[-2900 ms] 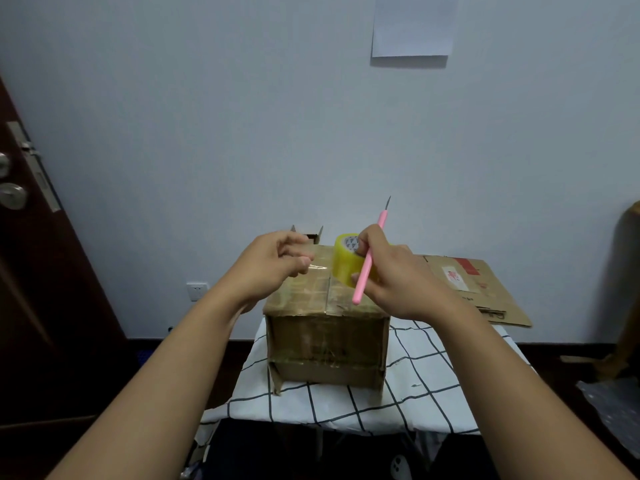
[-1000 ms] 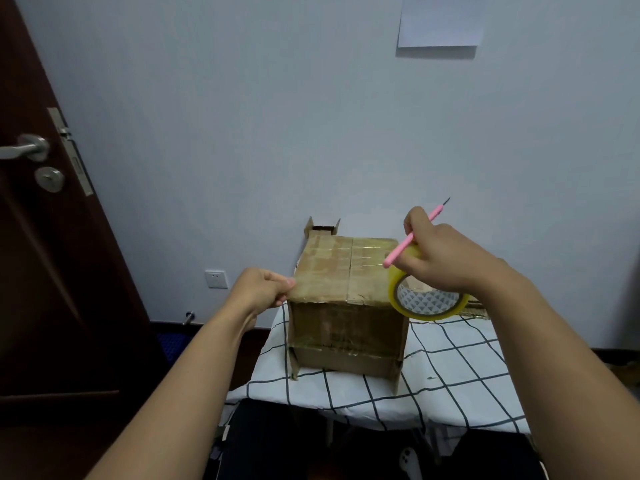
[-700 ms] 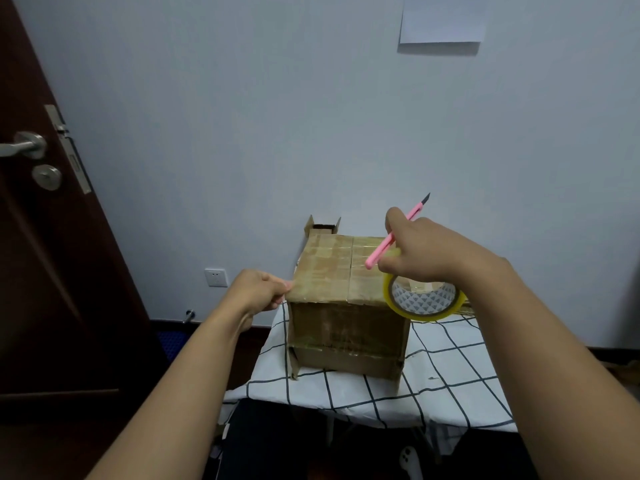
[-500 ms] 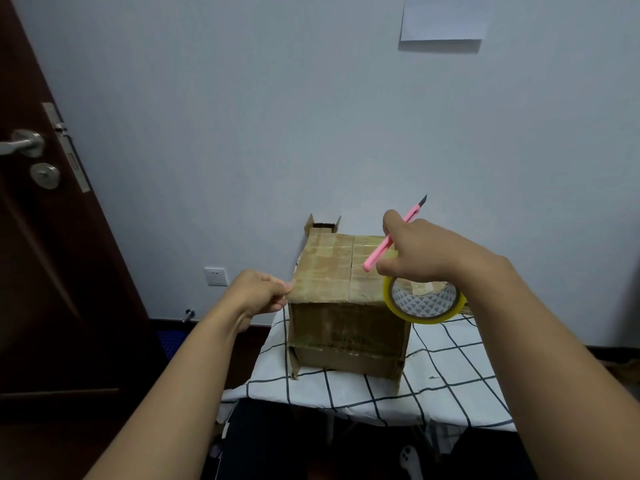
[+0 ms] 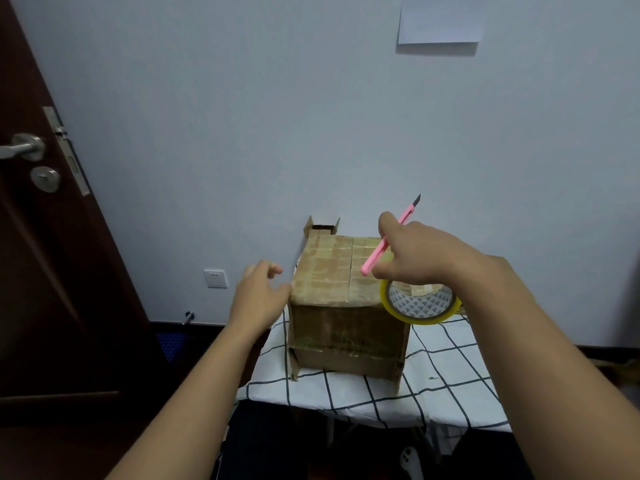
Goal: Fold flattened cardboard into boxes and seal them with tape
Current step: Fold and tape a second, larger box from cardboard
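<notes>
Forearms reach in from the near edge toward a small table (image 5: 450, 386) under a checked cloth. On it stands the cardboard box (image 5: 346, 306), closed, its top flaps meeting at a centre seam with glossy tape laid across. It looks light and probably empty, so I judge it will slide on the cloth if pushed from one side; the walls are stiff at the corners but the flaps will give under pressure in the middle. Holding it by a top edge or a corner seems the safest.

At the box's near-left top corner the left hand (image 5: 259, 299) hangs with its fingers loosely spread, holding nothing, the thumb at or just beside the cardboard.

Over the right side of the top, the right hand (image 5: 415, 258) has its fingers curled around a pink utility knife (image 5: 388, 244), blade pointing up and away. The yellow tape roll (image 5: 419, 303) hangs beneath that hand; how it is held I cannot tell. The film is thin, sticky and quick to wrinkle.

Beyond stands a smaller open carton (image 5: 322, 227), then the wall.
</notes>
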Demonstrator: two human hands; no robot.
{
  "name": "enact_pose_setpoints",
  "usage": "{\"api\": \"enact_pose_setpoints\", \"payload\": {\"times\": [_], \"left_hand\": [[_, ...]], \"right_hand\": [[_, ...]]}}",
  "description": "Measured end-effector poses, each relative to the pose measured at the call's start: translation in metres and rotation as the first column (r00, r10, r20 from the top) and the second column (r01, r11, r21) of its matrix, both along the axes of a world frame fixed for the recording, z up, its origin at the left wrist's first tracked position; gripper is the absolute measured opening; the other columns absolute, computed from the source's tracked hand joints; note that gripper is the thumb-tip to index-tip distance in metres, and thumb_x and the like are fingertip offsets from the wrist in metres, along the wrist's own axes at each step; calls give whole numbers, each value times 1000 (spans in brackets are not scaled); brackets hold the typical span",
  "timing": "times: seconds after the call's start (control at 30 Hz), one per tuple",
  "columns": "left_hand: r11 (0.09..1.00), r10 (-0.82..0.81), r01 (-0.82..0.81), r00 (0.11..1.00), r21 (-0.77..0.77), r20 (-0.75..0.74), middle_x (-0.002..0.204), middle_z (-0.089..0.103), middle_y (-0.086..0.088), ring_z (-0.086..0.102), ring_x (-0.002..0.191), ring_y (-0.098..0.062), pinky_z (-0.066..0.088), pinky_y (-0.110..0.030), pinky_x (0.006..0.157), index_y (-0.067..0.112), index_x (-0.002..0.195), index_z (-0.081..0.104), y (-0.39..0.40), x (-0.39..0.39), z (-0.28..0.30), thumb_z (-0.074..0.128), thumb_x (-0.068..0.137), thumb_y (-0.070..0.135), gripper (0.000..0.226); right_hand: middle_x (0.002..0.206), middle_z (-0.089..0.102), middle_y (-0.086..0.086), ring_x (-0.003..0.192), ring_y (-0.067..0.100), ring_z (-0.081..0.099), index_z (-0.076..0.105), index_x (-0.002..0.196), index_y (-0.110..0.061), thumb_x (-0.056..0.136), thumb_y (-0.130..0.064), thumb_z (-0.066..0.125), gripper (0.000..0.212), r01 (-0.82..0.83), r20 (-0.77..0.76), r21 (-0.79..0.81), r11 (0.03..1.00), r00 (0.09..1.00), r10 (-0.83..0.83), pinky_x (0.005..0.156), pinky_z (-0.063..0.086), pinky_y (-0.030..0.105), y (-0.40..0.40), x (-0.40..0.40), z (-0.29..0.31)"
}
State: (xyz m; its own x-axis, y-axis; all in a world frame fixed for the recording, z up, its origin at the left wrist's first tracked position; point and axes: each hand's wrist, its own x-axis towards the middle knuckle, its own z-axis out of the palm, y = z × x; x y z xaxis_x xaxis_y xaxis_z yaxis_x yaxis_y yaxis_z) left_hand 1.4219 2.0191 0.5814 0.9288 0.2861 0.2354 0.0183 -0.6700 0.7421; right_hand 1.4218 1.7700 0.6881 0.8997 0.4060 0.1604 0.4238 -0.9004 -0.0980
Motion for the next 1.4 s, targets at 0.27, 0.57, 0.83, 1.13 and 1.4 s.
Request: {"api": "enact_pose_setpoints", "payload": {"times": [0.27,0.57,0.83,1.13,1.4], "left_hand": [[752,-366,194,917,630,155,126,62,7,58,111,-15,47,-29,89,22,129,59,-36,-32,-20,56,85,39,47],[658,-347,60,909,750,232,101,70,2,68,85,-20,56,-32,65,25,114,71,-41,-25,-27,85,73,29,44],[644,-341,56,914,763,221,117,68,-11,66,107,-32,54,-43,91,11,120,67,-50,-25,-35,81,74,16,49],[677,-344,88,915,731,208,128,65,-17,64,114,-35,52,-46,96,20,138,57,-58,-26,-45,79,78,23,65],[714,-350,152,923,683,160,142,54,-17,54,130,-34,42,-47,107,29,149,42,-55,-27,-45,59,86,23,65]], "right_hand": [[76,54,2,63,14,51,34,104,-19,81,-62,66,57,0,11,-7,1000,1000,0,59,48,35,2,-4,3],[74,54,3,61,17,51,31,101,-22,65,-69,76,75,12,14,112,994,1000,-13,52,40,32,-30,-10,-1],[70,45,5,58,18,39,30,97,-19,85,-28,74,46,11,52,547,837,998,-47,50,31,25,-64,-19,-38],[79,42,1,64,17,38,33,95,-16,85,-11,74,42,70,76,846,529,966,-249,54,30,31,-48,-22,-81],[82,53,16,61,20,41,32,96,-17,83,-7,72,43,74,88,779,622,970,-225,57,35,38,-74,-25,-69]]}}
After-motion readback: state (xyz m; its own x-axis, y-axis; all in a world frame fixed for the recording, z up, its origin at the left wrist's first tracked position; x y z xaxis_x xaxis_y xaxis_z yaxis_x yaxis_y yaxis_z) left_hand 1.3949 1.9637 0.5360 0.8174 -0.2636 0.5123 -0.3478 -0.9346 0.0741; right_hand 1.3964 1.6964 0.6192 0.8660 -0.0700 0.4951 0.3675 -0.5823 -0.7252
